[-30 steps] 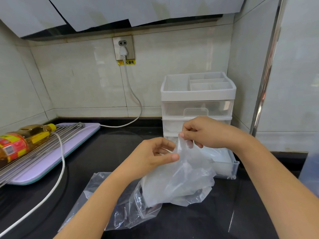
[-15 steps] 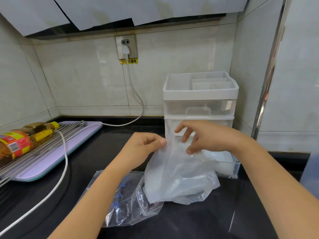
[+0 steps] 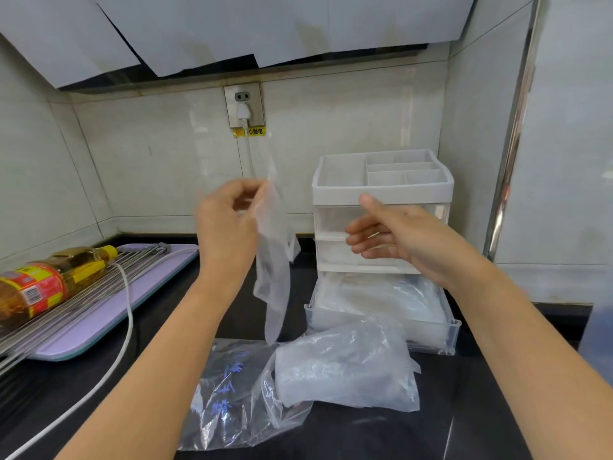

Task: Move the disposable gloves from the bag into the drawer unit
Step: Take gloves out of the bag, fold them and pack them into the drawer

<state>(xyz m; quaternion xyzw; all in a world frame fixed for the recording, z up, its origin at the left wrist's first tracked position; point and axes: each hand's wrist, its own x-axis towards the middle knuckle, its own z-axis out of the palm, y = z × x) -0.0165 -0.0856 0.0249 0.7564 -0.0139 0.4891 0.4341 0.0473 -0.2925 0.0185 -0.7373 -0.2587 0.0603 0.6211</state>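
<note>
**Pinching 1 glove aloft**

Pinching 1 filmy, translucent glove (image 3: 272,277) between thumb and curled fingertips of raised left hand (image 3: 229,227), letting it dangle limp. Holding right hand (image 3: 398,240) level at 3 o'clock of that, fingers loosely straight, thumb up, gripping nothing, before white plastic drawer unit (image 3: 381,190). Leaving crinkled glove stack (image 3: 345,370) on black counter (image 3: 464,426) at 6 o'clock of pulled-out bottom drawer (image 3: 441,333), clear printed bag (image 3: 229,403) at 8 o'clock.
</note>
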